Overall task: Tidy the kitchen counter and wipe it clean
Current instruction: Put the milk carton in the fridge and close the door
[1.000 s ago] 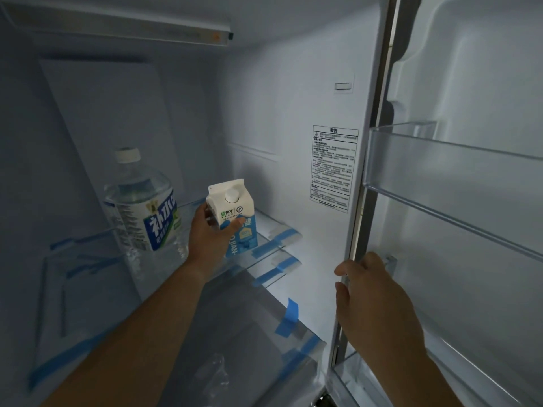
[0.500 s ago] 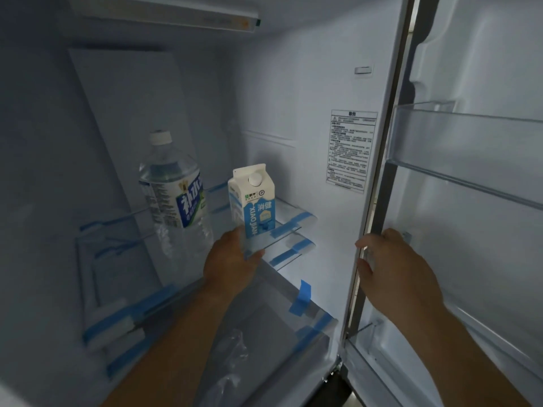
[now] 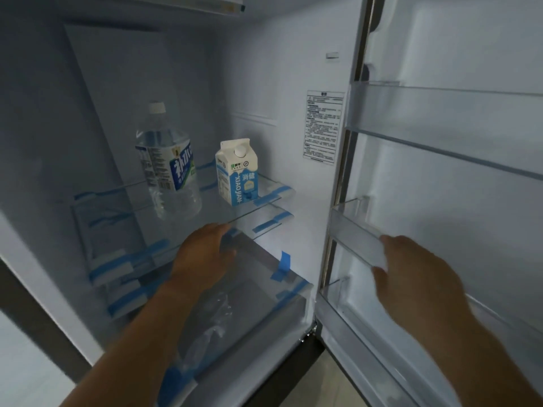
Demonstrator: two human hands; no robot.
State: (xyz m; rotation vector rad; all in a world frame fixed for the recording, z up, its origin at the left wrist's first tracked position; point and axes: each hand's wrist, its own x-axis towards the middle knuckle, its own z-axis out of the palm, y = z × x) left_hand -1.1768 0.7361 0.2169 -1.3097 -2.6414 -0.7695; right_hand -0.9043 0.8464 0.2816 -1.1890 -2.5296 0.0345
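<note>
The carton (image 3: 237, 171) stands upright on the shelf (image 3: 129, 202), just beyond the empty, slack left hand (image 3: 202, 254); the right hand (image 3: 417, 277) grips the door bin (image 3: 352, 230).

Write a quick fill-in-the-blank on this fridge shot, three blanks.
1. The milk carton stands on the glass shelf, to the ____ of the water bottle.
2. The left hand holds ____.
3. The right hand grips a bin on the fridge ____.
Missing: right; nothing; door.
</note>
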